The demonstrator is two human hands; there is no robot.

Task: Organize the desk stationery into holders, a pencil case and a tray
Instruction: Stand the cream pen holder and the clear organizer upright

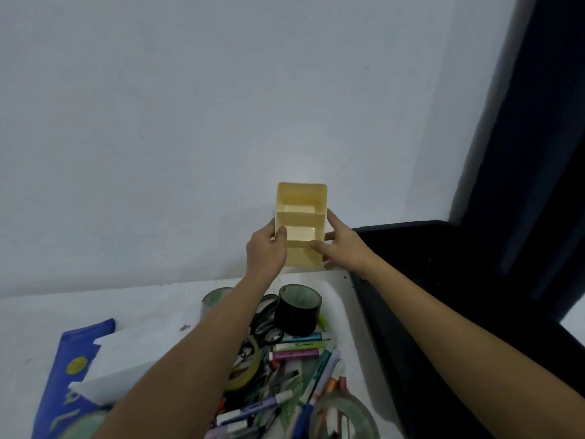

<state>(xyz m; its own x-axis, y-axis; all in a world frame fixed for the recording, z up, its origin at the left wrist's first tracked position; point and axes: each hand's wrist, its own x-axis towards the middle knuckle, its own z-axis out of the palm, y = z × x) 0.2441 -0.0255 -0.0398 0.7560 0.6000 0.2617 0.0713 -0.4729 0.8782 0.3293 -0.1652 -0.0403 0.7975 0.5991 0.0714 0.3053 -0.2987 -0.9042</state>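
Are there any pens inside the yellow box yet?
No, the yellow box held by both hands shows only bare compartments, while the pens lie in a pile on the desk below.

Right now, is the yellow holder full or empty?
Empty: the yellow holder, gripped by left hand and right hand, shows bare compartment floors.

holder [300, 228]: smooth yellow plastic | tape roll [297, 308]: glossy black

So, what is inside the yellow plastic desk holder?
The yellow plastic desk holder shows two compartments, and both look bare. The left hand thumb and the right hand fingers cover its lower front corners, so that part stays unseen.
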